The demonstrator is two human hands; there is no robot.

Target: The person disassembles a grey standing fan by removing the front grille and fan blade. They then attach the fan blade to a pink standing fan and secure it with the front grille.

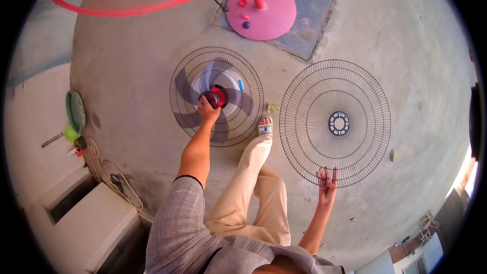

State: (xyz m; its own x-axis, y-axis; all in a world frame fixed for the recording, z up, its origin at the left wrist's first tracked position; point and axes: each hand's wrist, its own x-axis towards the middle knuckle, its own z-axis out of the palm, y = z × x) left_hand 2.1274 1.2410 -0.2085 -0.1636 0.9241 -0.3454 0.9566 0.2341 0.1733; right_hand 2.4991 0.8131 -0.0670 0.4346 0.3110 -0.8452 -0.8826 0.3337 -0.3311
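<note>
My left hand [209, 112] is closed round the dark red hub [212, 99] at the middle of a smoky, see-through fan blade [241, 101]. The blade lies over a round wire fan grille [183, 127], which carries a small blue mark. To the right, my right hand [327, 190] grips the near rim of another round fan grille [309, 106]. Its fingers show through the wires. That grille has a pale, ring-shaped centre with holes. My sandalled foot rests between the two grilles.
A pink fan base [279, 12] with a post stands on a dark metal plate [319, 0] at the far side; small parts lie on it. A red hoop [122, 12] crosses the upper left. A green basin [76, 111] and a coiled hose [122, 182] are along the left wall.
</note>
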